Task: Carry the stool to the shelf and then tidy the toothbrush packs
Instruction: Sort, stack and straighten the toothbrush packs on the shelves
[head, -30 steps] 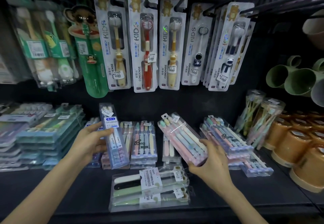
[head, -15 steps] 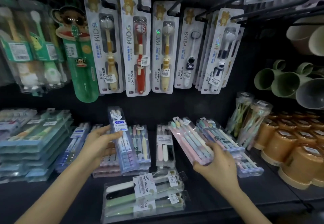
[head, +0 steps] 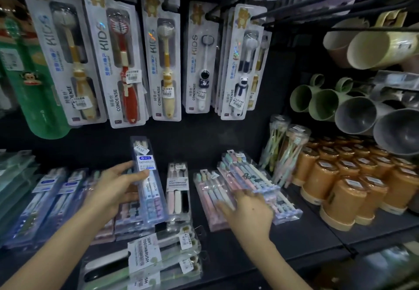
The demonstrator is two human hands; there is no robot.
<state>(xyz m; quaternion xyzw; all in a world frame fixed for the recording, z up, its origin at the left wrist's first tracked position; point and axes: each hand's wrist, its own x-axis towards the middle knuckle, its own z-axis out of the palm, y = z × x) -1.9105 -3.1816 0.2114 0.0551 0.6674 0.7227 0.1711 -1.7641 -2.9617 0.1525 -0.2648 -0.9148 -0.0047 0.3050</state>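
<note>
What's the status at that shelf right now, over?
Left hand grips blue pack, held upright. Right hand flat on pastel packs. Front packs lie crosswise at the shelf edge, below both hands.

My right hand (head: 249, 210) is smeared by motion. Whether its fingers (head: 225, 205) grip the pastel packs (head: 247, 176) or only lie on them I cannot tell, and it covers their near ends. My left hand (head: 115, 190), gripping the blue-label pack (head: 148, 176), hides the stacked packs (head: 129, 219) behind it. The price stickers (head: 133, 77) are too small to read. The green monkey pack (head: 29, 99) is cut by the left edge, the grey cups (head: 401, 135) by the right, and the nearest soft-toothbrush pack (head: 145, 264) by the bottom.
</note>
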